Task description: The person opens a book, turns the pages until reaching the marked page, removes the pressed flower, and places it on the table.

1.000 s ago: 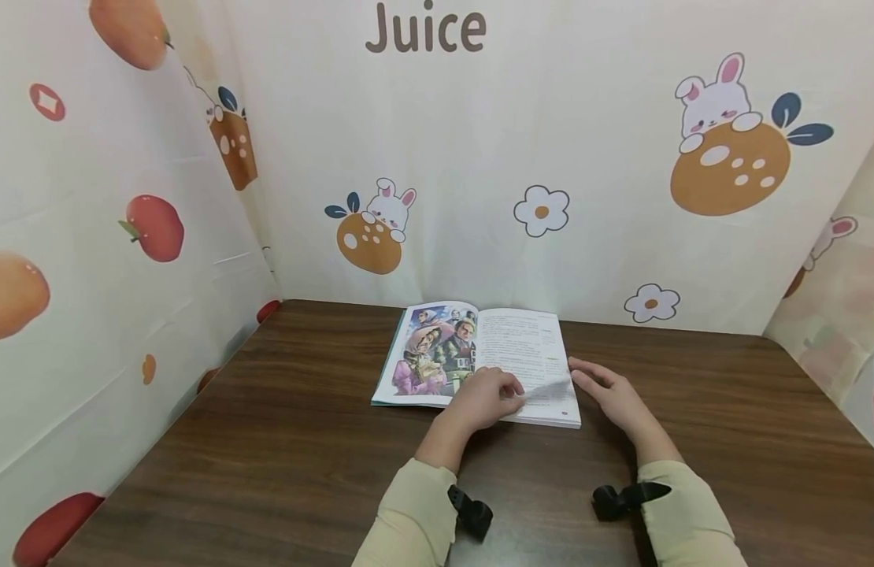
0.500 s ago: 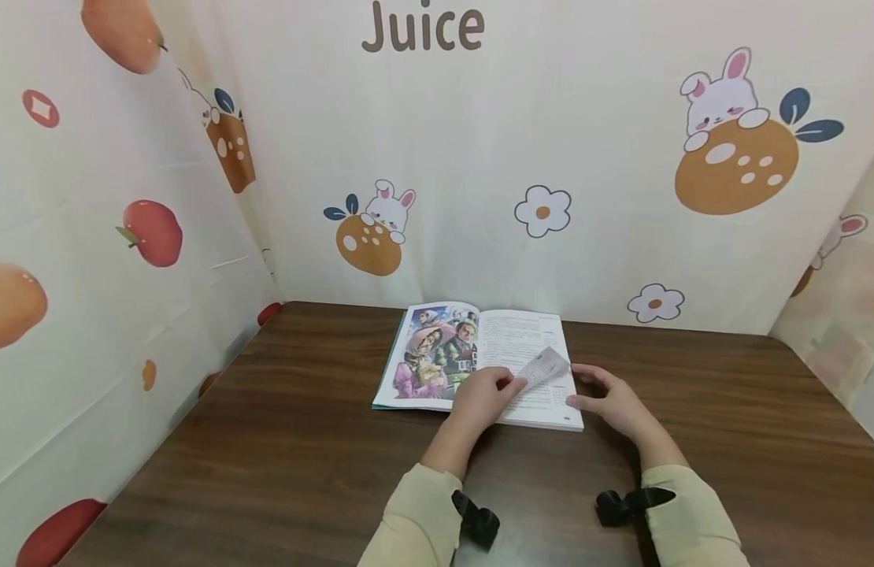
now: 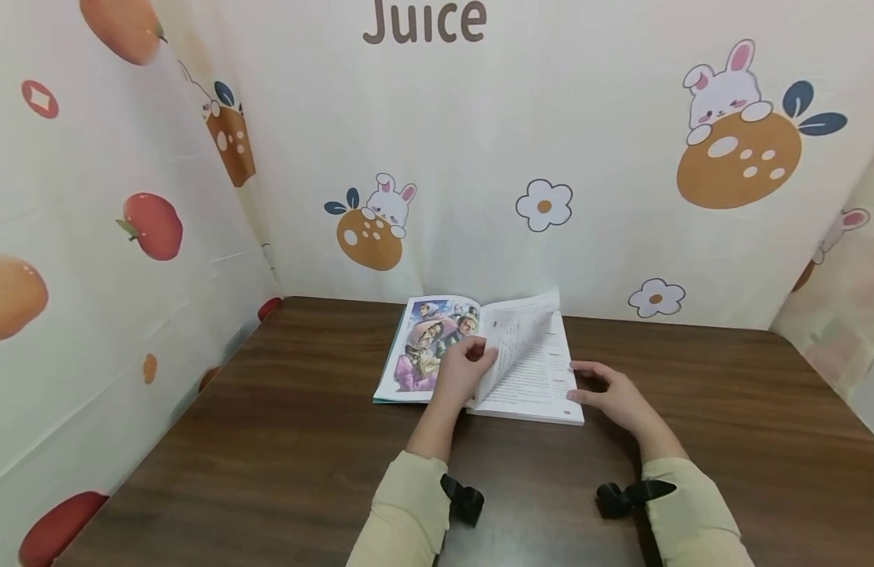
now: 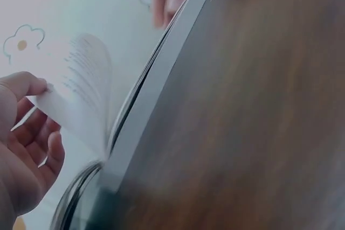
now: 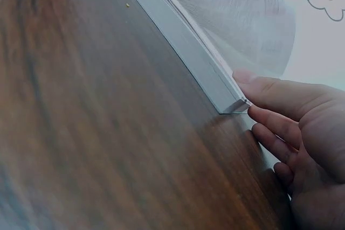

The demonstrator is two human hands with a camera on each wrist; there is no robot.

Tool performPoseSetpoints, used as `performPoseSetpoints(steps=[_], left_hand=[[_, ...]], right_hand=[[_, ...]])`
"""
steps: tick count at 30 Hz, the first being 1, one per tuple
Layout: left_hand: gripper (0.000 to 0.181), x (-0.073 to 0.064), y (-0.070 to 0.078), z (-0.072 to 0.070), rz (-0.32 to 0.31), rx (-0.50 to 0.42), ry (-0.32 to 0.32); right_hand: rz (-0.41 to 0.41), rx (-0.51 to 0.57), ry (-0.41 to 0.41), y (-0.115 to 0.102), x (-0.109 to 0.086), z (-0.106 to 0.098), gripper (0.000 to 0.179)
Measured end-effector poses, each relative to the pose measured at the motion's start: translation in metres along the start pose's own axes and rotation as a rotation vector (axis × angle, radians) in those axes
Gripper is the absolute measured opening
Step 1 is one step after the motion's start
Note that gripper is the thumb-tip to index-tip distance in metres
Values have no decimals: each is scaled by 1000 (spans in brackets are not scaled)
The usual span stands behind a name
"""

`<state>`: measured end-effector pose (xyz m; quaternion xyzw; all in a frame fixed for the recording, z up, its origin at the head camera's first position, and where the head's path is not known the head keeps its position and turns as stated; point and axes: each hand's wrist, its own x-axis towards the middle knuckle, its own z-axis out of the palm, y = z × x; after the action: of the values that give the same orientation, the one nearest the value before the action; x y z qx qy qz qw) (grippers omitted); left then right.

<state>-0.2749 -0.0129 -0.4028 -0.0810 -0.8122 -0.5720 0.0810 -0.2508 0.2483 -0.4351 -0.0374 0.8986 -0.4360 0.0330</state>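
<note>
An open book (image 3: 529, 398) lies on the table against the back cloth. A colour illustration fills its left page (image 3: 426, 346); printed text covers the right one. My left hand (image 3: 460, 374) pinches the edge of a lifted page (image 3: 511, 335), which curves up between the two halves. In the left wrist view, thumb and forefinger hold that page (image 4: 78, 90) while the other fingers curl loosely. At the book's right edge, my right hand (image 3: 616, 398) holds the stack of pages. The right wrist view has the thumb on top of the page corner and fingers against the side.
The brown wooden table (image 3: 267, 441) extends around the book. A patterned cloth (image 3: 472, 142) hangs close behind it, with more cloth at both sides. Black wrist cameras (image 3: 465, 500) are strapped over the light sleeves.
My left hand has lifted the right page from its lower corner and carried it left toward the spine, uncovering the text page beneath. My right hand has slid slightly along the right edge.
</note>
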Motion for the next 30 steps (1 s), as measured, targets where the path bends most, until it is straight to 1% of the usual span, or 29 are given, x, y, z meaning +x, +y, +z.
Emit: performPoseSetpoints(steps=[2, 5, 10, 13, 14, 18, 20, 22, 25, 27, 30], left_hand=[[22, 3, 3, -6, -16, -57, 11], [22, 6, 7, -13, -28, -102, 32], [16, 9, 12, -26, -26, -123, 78], [21, 10, 14, -34, -19, -137, 92], [23, 10, 14, -37, -25, -142, 99], [23, 10, 13, -52, -65, -171, 139], [22, 10, 10, -60, -75, -185, 166], [24, 10, 6, -67, -66, -198, 188], [24, 10, -2, -78, -79, -185, 218], [25, 9, -7, -86, -106, -170, 220], [27, 9, -13, -95, -150, -137, 194]], right_hand=[[5, -2, 1, -1, -1, -2, 69], [8, 0, 3, 0, -1, -4, 70], [10, -6, -1, 2, -1, -5, 70], [20, -4, 2, 3, -2, -5, 71], [21, -1, 1, 3, -2, -4, 70], [11, 3, -2, 2, -2, -3, 70], [7, 5, -4, 2, -1, -2, 68], [5, 5, -1, 2, -1, -1, 67], [2, 3, -1, 2, 0, 0, 67], [7, 3, -4, 1, 1, 1, 67], [14, 13, -3, 2, 1, 0, 68]])
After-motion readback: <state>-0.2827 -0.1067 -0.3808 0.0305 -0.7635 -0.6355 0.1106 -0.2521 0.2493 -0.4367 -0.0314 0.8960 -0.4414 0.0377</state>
